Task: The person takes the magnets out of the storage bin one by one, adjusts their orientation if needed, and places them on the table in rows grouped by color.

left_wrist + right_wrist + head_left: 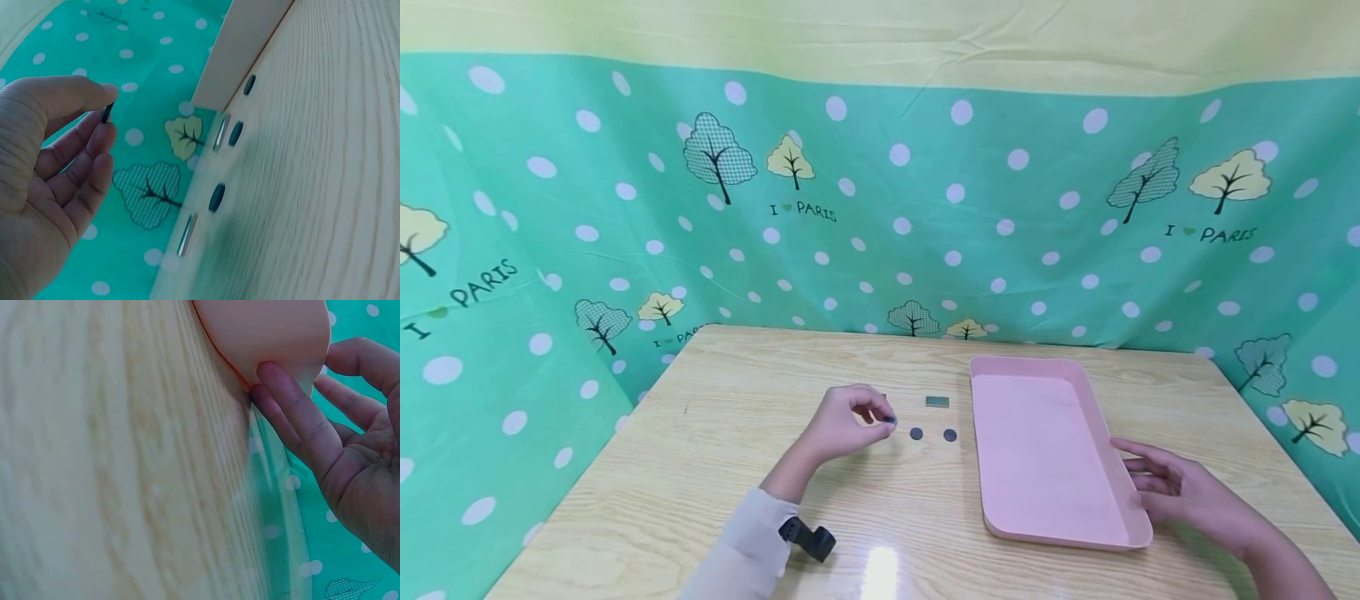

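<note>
My left hand (853, 425) pinches a thin dark piece (107, 113) between thumb and fingertips, raised above the table; it shows nearly edge-on. Small dark round discs (916, 433) lie on the wood just right of this hand. Behind them is a flat grey-green rectangular piece (937, 402). The left wrist view shows a second rectangular piece (187, 234) and a third disc (217, 197), mostly hidden by the hand in the head view. My right hand (1180, 492) rests its extended fingers against the right outer wall of a shallow pink tray (1101, 408).
The pink tray stands on the right half of the light wooden table (700, 467), with nothing inside it. A green dotted curtain (880, 200) hangs behind the table and along its sides. A black strap with a camera (808, 539) is on the left wrist.
</note>
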The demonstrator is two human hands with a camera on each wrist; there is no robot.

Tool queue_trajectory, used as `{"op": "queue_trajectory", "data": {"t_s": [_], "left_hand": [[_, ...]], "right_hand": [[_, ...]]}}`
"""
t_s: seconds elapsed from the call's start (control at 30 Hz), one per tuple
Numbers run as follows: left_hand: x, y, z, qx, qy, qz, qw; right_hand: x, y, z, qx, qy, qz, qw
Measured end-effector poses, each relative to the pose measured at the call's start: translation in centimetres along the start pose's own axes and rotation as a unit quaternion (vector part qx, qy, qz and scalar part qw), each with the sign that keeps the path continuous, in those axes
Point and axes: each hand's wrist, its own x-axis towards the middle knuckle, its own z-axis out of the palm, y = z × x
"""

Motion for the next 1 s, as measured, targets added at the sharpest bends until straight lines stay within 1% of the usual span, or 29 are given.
{"op": "queue_trajectory", "data": {"t_s": [0.13, 0.17, 0.3, 0.37, 0.5, 0.67, 0.8, 1.0], "left_hand": [[-0.4, -0.7, -0.5, 0.009, 0.008, -0.002, 0.9999], [-0.5, -0.9, -0.6, 0.011, 0.009, -0.003, 0.9999], [-0.8, -1.4, -1.0, 0.016, 0.010, -0.017, 0.9997], [-1.0, -1.6, -1.2, 0.014, 0.012, -0.022, 0.9996], [-1.3, -1.9, -1.5, 0.008, 0.021, -0.032, 0.9992], [-1.6, -2.5, -1.9, 0.010, 0.034, -0.050, 0.9981], [-1.7, -3.0, -2.1, 0.025, 0.039, -0.063, 0.9969], [-1.9, -3.7, -2.4, 0.063, 0.023, -0.085, 0.9941]], "right_hand": [[0.0, 0.1, 0.0, -0.001, 0.002, 0.006, 1.0000], [0.0, 0.1, 0.0, -0.003, -0.001, 0.000, 1.0000], [0.0, 0.2, -0.1, 0.003, 0.000, 0.000, 1.0000], [0.0, 0.3, -0.1, 0.005, -0.003, -0.006, 1.0000], [0.1, 0.3, -0.2, 0.005, -0.004, -0.004, 1.0000], [0.2, 0.1, -0.1, 0.003, -0.002, 0.014, 0.9999], [0.2, 0.0, -0.1, -0.003, -0.005, 0.018, 0.9998], [0.2, 0.1, -0.1, -0.004, -0.006, 0.023, 0.9997]]}}
